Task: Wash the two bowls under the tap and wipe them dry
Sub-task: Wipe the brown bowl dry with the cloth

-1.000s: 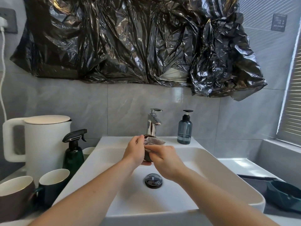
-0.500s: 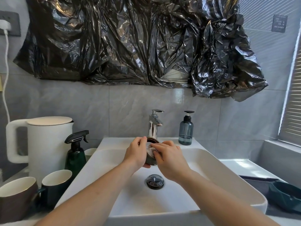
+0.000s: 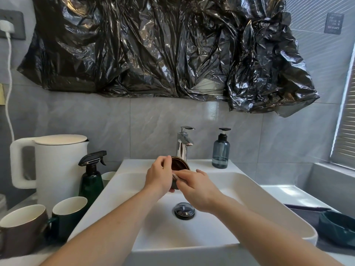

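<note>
While the left hand [image 3: 158,176] grips the small brown bowl [image 3: 179,165] mid-frame and the right hand [image 3: 197,186] pinches a cloth [image 3: 175,177], the wet glaze looks slippery, best held by its rim.

Both bare forearms are extended forward from the lower edge of the view, converging toward the middle. The left hand [image 3: 159,177] is raised with its back toward the camera — the fingers are curled, with the thumb side uppermost, and a small dark bowl [image 3: 179,164] is gripped in them on its edge. The right hand [image 3: 197,186] is held just beside it, palm down and slightly lower; its fingers are stretched leftward, and a pale cloth [image 3: 175,177] is pinched at the fingertips against the bowl. The two hands are nearly touching.
</note>
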`<action>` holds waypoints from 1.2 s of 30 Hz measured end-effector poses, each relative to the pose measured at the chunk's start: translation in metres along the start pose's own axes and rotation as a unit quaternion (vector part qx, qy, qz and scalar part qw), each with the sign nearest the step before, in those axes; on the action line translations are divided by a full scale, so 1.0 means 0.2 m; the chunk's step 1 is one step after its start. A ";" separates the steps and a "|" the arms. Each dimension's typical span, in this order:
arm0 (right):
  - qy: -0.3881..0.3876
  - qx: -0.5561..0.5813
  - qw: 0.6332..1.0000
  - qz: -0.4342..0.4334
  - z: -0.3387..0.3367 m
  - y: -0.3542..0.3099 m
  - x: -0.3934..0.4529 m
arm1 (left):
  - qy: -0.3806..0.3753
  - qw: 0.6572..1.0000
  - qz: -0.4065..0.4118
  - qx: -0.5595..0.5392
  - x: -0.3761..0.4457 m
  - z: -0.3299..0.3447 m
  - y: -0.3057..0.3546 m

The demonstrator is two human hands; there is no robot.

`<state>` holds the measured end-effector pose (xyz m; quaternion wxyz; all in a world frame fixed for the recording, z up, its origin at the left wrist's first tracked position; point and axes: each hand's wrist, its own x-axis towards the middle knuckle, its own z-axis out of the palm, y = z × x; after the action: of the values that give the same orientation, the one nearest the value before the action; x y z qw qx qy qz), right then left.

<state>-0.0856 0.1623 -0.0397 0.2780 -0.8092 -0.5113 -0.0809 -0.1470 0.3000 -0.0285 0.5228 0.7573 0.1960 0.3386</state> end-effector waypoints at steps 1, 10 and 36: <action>-0.001 -0.032 0.999 0.009 0.01 0.00 0.00 | 0.006 1.000 0.010 0.011 0.00 -0.01 0.00; -0.059 -0.132 0.988 0.045 0.03 0.01 -0.02 | -0.027 0.996 0.071 0.048 -0.01 0.04 -0.01; 0.120 -0.052 0.988 -0.078 0.01 0.03 0.00 | -0.003 0.996 0.083 0.040 0.04 0.01 -0.06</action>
<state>-0.0804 0.1621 -0.0433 0.2882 -0.7644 -0.5310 -0.2253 -0.1388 0.3089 -0.0384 0.4629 0.7924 0.1441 0.3703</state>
